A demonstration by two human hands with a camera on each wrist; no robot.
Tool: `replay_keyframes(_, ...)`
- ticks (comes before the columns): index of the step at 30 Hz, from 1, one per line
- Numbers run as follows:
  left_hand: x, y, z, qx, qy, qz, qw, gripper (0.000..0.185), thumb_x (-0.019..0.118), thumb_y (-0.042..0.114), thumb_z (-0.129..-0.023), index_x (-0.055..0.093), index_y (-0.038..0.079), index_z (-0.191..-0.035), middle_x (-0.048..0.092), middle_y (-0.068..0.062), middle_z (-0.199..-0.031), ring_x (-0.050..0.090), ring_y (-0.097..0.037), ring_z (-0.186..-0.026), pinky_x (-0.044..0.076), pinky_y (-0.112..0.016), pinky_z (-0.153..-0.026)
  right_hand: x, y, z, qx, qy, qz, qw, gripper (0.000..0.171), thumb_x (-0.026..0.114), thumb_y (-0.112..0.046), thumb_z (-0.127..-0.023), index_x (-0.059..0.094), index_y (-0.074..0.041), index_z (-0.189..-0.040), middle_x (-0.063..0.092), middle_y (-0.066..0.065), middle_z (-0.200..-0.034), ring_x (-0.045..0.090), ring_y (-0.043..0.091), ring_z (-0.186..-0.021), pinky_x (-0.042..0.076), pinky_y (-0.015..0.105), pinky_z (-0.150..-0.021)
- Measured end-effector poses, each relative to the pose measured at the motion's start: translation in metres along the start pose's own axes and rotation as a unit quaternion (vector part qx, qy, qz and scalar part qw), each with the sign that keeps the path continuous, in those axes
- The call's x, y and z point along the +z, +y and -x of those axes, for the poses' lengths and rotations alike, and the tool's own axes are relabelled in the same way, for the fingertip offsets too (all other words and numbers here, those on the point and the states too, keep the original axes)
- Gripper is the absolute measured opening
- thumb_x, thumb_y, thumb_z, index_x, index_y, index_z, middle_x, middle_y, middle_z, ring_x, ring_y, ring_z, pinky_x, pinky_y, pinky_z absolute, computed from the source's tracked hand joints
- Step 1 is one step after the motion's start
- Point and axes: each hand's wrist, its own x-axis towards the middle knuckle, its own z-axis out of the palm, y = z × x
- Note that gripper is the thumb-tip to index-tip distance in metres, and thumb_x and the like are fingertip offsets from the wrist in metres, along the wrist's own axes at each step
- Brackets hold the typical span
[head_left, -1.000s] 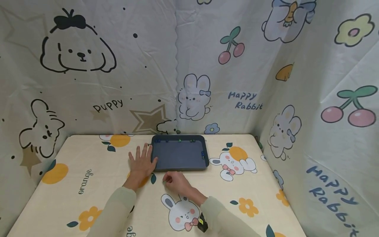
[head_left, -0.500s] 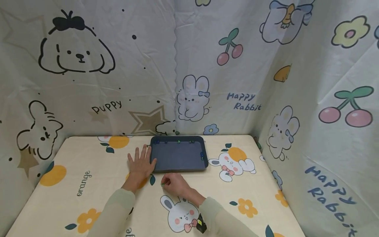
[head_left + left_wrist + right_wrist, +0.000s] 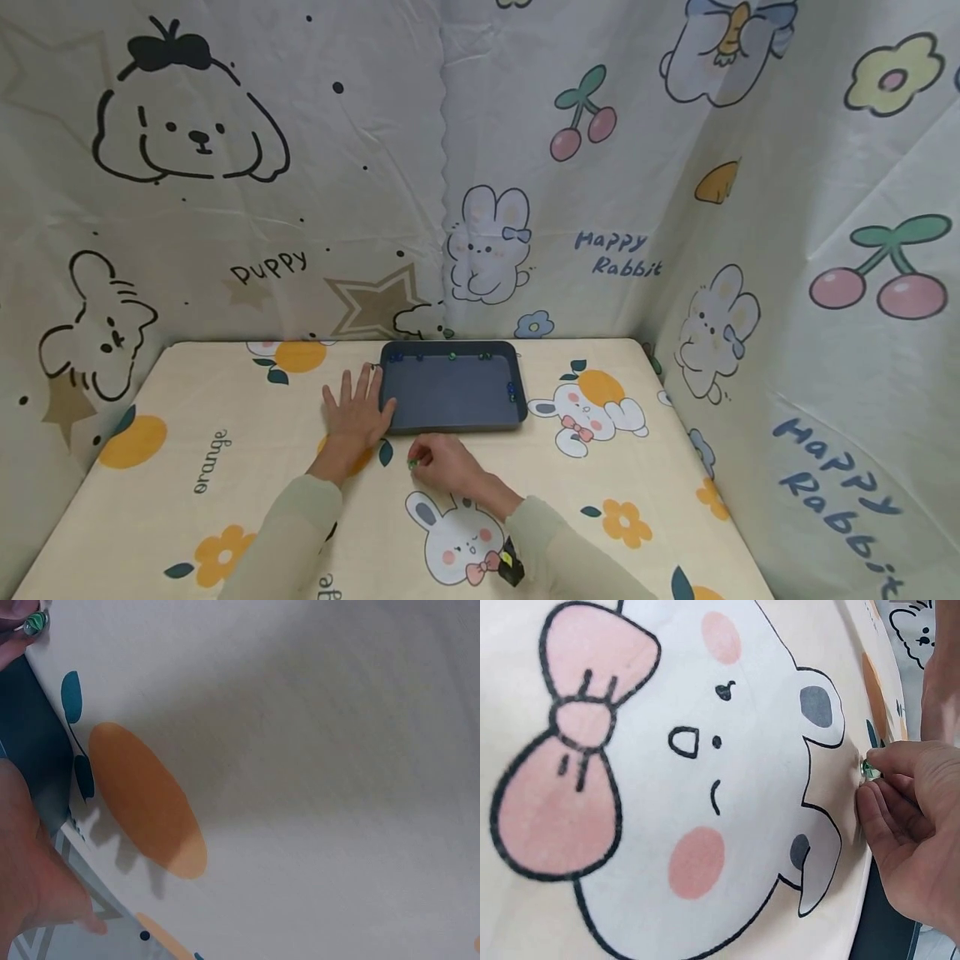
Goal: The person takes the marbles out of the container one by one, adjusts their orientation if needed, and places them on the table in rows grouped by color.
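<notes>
Green marble (image 3: 870, 767) is pinched in my right hand (image 3: 442, 461), low on the surface just before the tray (image 3: 450, 423). Left hand (image 3: 358, 411) lies spread beside it. Next I must lift it over the rim, I think.

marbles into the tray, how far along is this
Several marbles already lie along the far and right edges inside the tray. In hand: the right hand pinches a green marble on the tablecloth just in front of the tray, while the left hand lies flat beside it. No other loose marbles show.
</notes>
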Motion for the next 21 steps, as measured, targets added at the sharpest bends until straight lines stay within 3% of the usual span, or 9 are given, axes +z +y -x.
replay_keyframes(7, 0.001, -0.003, -0.001, -0.001, 0.004, 0.000, 1.0000, 0.075, 0.041, 0.046, -0.103, 0.016, 0.004, -0.159, 0.007, -0.020, -0.165, -0.001, -0.047, -0.148, -0.009, -0.070, -0.110, -0.016, -0.001, -0.002, -0.012, 0.040, -0.004, 0.999, 0.011, 0.071, -0.007, -0.091, 0.072, -0.010, -0.101, 0.066, -0.007, -0.090, 0.059, 0.002, -0.079, 0.051, 0.018, -0.070)
replay_keyframes(14, 0.001, -0.005, -0.002, -0.001, 0.004, -0.001, 1.0000, 0.074, 0.040, 0.046, -0.104, 0.015, 0.005, -0.160, 0.006, -0.019, -0.165, 0.000, -0.047, -0.148, -0.009, -0.070, -0.110, -0.056, 0.005, -0.009, -0.010, 0.108, -0.021, 0.994, 0.013, 0.071, -0.009, -0.092, 0.073, -0.002, -0.103, 0.070, -0.001, -0.091, 0.066, 0.009, -0.082, 0.055, 0.023, -0.072)
replay_keyframes(18, 0.002, -0.003, -0.003, 0.000, -0.003, 0.009, 1.0000, 0.073, 0.039, 0.045, -0.104, 0.014, 0.005, -0.160, 0.005, -0.019, -0.165, -0.001, -0.047, -0.148, -0.011, -0.070, -0.110, -0.081, 0.019, -0.012, 0.016, 0.143, 0.053, 0.988, 0.019, 0.071, -0.009, -0.091, 0.073, 0.000, -0.109, 0.072, 0.006, -0.098, 0.068, 0.017, -0.088, 0.057, 0.030, -0.076)
replay_keyframes(21, 0.003, -0.002, -0.002, 0.000, -0.003, 0.010, 0.9999, 0.073, 0.040, 0.045, -0.104, 0.015, 0.005, -0.160, 0.006, -0.020, -0.165, -0.002, -0.047, -0.148, -0.011, -0.070, -0.110, -0.094, 0.034, -0.013, 0.049, 0.157, 0.130, 0.978, 0.021, 0.071, -0.007, -0.090, 0.073, -0.001, -0.111, 0.072, 0.010, -0.103, 0.068, 0.022, -0.094, 0.057, 0.036, -0.080)
